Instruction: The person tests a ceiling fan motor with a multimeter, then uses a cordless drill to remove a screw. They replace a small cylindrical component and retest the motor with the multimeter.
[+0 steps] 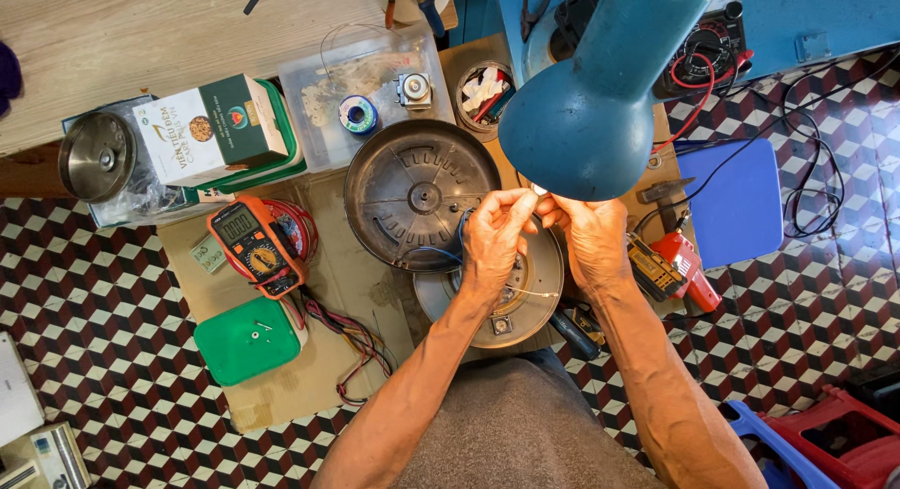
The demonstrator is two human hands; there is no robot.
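Head view: both grips (539,206) pinching thin wire (534,293)

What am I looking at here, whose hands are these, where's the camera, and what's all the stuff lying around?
There is one picture, taken by a camera worn on a person's head, looking straight down at their own two bare hands. No robot is involved.

The left hand and right hand meet under a blue desk lamp, pinching something small between the fingertips; it is too small to identify. A thin blue wire runs near the left hand.

Below the hands sits a round metal heating plate, and beside it a dark round appliance base. On the cardboard sheet lie an orange multimeter, a green plastic lid with screws on it, and a red tool. A clear plastic box holds a solder spool.
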